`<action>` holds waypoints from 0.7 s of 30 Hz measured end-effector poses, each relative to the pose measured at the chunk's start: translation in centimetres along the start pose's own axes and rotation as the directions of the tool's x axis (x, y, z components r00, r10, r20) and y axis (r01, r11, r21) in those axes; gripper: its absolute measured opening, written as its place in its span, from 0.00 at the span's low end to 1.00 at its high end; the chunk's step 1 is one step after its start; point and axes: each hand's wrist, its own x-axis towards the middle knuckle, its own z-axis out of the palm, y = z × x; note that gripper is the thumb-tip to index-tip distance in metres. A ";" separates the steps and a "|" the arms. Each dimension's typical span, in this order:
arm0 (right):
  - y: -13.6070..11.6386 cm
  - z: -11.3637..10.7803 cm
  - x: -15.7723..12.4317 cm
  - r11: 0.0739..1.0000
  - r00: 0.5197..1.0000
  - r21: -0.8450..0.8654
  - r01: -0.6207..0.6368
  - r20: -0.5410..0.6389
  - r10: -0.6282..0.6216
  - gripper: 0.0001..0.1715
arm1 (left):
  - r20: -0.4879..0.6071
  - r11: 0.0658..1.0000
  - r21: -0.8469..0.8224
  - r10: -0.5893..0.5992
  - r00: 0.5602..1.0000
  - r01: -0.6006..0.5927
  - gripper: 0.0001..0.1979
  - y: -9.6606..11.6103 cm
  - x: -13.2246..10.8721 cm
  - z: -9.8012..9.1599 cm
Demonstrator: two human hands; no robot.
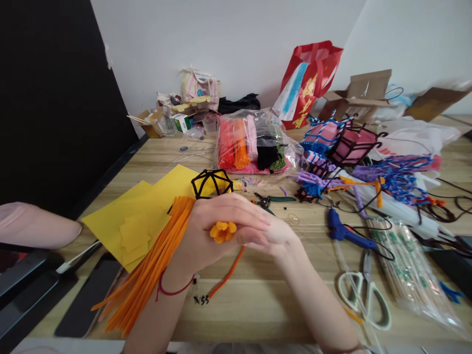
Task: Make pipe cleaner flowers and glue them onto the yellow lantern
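Observation:
My left hand [224, 214], a red cord bracelet at its wrist, is closed around a small bunch of orange pipe cleaners [222, 232]. Their ends form a ruffled, flower-like tip between thumb and fingers. My right hand [278, 233] presses against the left fingertips, and its own fingers are mostly hidden behind them. A single orange pipe cleaner strand [230, 273] trails onto the table below the hands. Left of my left wrist lies a thick bundle of orange pipe cleaners [155, 270]. Just beyond the hands stands a black wire-like frame [212, 183].
Yellow sheets [147, 216] and a phone [88, 297] lie left. At right are a blue glue gun [348, 233], scissors [365, 290], bagged sticks [409, 265] and pink lantern shapes [354, 145]. Green-handled pliers [275, 199] and a bag of pipe cleaners [254, 142] sit farther back.

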 end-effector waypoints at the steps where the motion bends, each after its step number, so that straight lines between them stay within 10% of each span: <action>1: 0.1 -0.1 -0.1 0.988 0.996 0.139 -0.069 0.059 0.061 0.10 | -0.011 1.000 -0.002 0.011 1.000 -0.011 0.04 0.0 -0.2 0.1; 7: 0.5 -0.3 -0.2 0.748 0.898 0.496 -0.441 0.247 0.365 0.14 | -0.058 0.988 0.144 -0.051 0.997 0.059 0.09 0.1 -0.7 0.1; 12: -0.2 -0.8 0.2 0.676 0.860 0.536 -0.505 0.247 0.447 0.20 | -0.115 0.948 0.299 -0.081 0.990 0.112 0.38 0.1 -0.9 -1.3; 17: -0.8 -1.2 0.3 0.741 0.888 0.497 -0.451 0.171 0.426 0.21 | -0.041 0.759 0.635 0.222 0.974 -0.146 0.24 0.6 -0.9 -2.8; 21: -1.1 -1.0 0.1 0.832 0.933 0.430 -0.351 0.089 0.348 0.20 | -0.001 0.694 0.702 0.225 0.974 -0.159 0.16 0.9 -1.0 -2.9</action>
